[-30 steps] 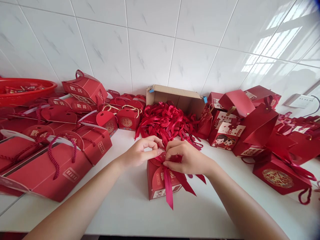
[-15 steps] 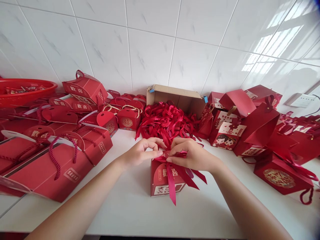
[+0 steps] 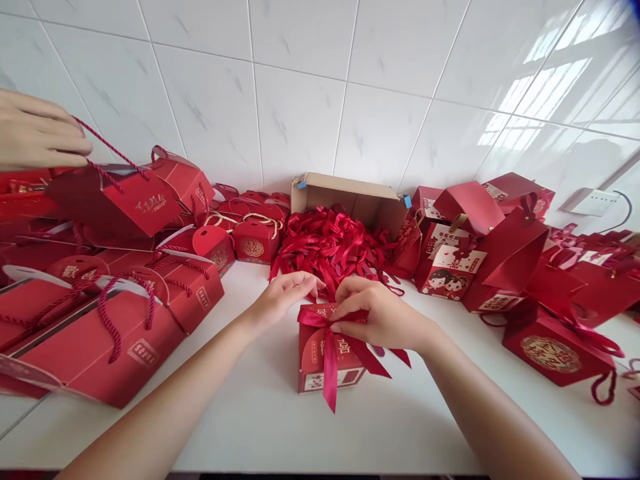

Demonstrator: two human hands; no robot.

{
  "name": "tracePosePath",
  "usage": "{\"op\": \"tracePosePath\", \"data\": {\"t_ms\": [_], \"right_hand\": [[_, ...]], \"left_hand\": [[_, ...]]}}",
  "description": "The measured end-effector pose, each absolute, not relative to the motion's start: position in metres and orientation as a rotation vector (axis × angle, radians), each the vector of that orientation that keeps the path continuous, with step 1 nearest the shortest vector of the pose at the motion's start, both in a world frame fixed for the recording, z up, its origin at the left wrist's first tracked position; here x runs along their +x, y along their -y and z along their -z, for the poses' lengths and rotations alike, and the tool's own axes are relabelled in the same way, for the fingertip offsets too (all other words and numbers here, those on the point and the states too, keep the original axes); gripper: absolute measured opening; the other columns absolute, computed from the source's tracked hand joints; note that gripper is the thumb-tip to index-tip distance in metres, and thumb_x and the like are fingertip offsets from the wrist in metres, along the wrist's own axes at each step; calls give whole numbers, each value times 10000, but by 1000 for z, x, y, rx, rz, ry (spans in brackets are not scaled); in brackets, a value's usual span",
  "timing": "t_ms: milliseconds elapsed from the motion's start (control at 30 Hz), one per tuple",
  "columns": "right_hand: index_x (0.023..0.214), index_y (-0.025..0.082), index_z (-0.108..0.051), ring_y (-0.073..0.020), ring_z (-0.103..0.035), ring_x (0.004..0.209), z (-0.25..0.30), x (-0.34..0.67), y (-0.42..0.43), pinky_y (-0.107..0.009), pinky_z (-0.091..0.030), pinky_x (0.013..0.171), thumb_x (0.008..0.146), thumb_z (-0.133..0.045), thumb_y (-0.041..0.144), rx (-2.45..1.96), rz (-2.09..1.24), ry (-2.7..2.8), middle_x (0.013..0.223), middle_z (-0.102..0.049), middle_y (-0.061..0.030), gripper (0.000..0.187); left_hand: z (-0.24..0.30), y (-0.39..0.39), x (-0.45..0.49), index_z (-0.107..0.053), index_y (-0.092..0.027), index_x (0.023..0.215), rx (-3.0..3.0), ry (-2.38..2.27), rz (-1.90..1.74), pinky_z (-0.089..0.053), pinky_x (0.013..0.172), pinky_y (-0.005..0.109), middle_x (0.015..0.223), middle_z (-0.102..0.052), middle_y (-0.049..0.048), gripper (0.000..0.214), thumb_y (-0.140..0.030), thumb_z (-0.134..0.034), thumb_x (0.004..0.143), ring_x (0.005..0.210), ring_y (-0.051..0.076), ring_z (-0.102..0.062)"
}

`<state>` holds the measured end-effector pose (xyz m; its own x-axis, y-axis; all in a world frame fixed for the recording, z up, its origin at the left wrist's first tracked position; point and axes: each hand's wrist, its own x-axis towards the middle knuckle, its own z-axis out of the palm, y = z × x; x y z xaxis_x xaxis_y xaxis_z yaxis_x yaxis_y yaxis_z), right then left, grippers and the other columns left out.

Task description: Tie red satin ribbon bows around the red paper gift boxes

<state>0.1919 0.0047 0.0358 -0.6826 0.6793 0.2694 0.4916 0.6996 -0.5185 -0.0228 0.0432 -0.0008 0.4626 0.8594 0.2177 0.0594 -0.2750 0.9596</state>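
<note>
A small red gift box (image 3: pixel 324 357) with pale lettering stands on the white table in front of me. A shiny red ribbon (image 3: pixel 330 373) forms a bow on its top, with tails hanging down the front and out to the right. My right hand (image 3: pixel 375 313) pinches the bow at its knot, thumb and fingers closed. Just off the box's back left corner is my left hand (image 3: pixel 290 297), its fingers loosely bent and no ribbon visible in them. A loop of the bow lies free below it.
Behind the box, red ribbons (image 3: pixel 340 243) spill from a cardboard box (image 3: pixel 350 183). Red boxes (image 3: pixel 125 340) with cord handles crowd the left; more gift boxes (image 3: pixel 550 347) stand right. Another person's hand (image 3: pixel 40 130) holds a red box (image 3: pixel 120 200) by its cord.
My left hand has come off the bow and moved slightly left. My right hand still pinches it. Another person's hand has appeared at the left with a corded red box.
</note>
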Motion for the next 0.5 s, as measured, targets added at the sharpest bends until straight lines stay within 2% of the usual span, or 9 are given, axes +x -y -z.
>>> {"op": "tracePosePath", "data": {"t_ms": [167,333,500], "right_hand": [[859,203,-759,-159,-592,821,-44,206,-3,-284,-490,707,830,-668,181,-930,-495,2411,893,-628,-47,98],[887,201,-749,-163,-606,789,-55,260,10,-290,-511,675,853,-650,275,-1068,-437,2212,918,-612,-66,128],[827,211,-743,-217,-623,847,-54,331,24,-351,-520,746,836,-650,368,-1439,-136,2013,938,-630,-81,183]], "left_hand": [[4,-47,-23,-605,-189,707,1662,-900,-987,-403,983,372,1058,-677,76,422,-581,-523,839,1085,263,-554],[11,-55,-26,-621,-206,736,1655,-967,-997,-358,1018,378,1091,-686,68,400,-570,-505,855,1118,269,-535],[13,-56,-25,-623,-215,737,1647,-1001,-977,-355,1014,373,1121,-685,65,401,-584,-510,845,1161,279,-517]]}}
